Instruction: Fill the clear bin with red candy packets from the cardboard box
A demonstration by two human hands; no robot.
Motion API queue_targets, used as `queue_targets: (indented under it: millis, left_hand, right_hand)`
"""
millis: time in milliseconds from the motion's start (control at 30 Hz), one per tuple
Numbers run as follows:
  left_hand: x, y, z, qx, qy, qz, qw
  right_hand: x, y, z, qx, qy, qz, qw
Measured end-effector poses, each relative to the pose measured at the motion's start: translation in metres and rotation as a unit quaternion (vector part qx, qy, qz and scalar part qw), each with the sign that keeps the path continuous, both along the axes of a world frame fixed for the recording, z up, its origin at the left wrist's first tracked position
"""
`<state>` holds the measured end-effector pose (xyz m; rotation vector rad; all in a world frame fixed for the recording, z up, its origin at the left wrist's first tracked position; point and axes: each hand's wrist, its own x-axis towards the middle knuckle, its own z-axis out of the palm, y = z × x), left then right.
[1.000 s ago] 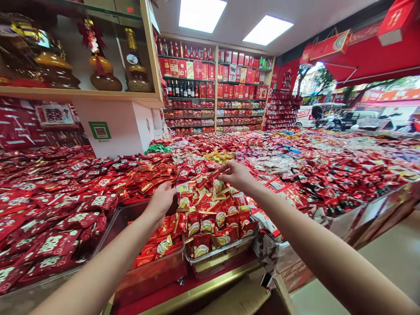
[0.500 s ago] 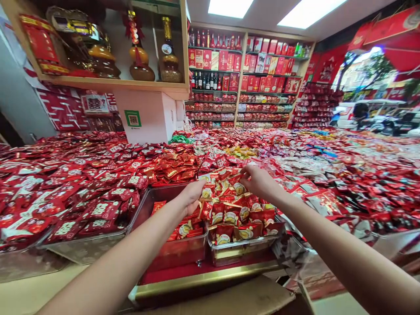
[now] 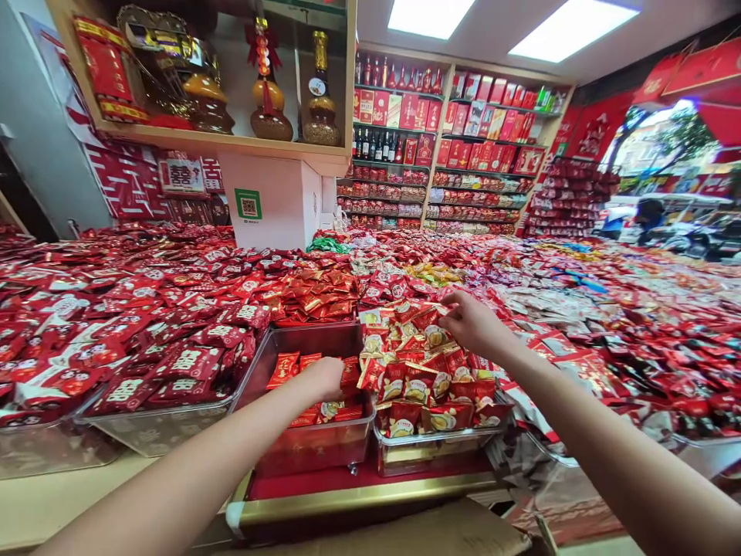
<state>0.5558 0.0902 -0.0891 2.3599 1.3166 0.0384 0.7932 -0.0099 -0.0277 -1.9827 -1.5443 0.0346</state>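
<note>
My left hand hangs over the left clear bin, which is partly filled with small red packets. Its back faces me and its fingers point down, hidden, so I cannot tell whether they hold anything. My right hand is at the far right side of the neighbouring bin. That bin is heaped with red and gold snack packets showing a pale yellow picture. The right fingers are bent, with a gap between the upper finger and the lower ones, close against the packets; nothing shows in the gap.
Maroon packets fill bins to the left, orange-red packets lie behind, and white-and-red packets spread to the right. An overhanging cabinet stands upper left. A cardboard flap juts out below the counter's gold edge.
My left hand has moved from the heaped packets down and left over the left bin. My right hand stays by the heap's far right side. The view has shifted slightly.
</note>
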Motion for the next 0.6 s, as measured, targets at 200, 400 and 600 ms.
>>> queue_targets:
  millis: [200,400,600]
  left_hand:
    - [0.004,-0.01,-0.004,0.013,0.157,-0.037,0.987]
    - [0.001,-0.004,-0.009,0.032,0.173,-0.063,0.982]
    - [0.001,0.005,-0.011,0.028,0.131,-0.054,0.99]
  right_hand:
    - [0.024,-0.016,0.007,0.042,0.12,-0.003,0.992]
    - [0.044,-0.043,-0.001,-0.009,0.126,0.01,0.992]
    - [0.047,-0.053,-0.013,-0.055,0.104,0.021,0.993]
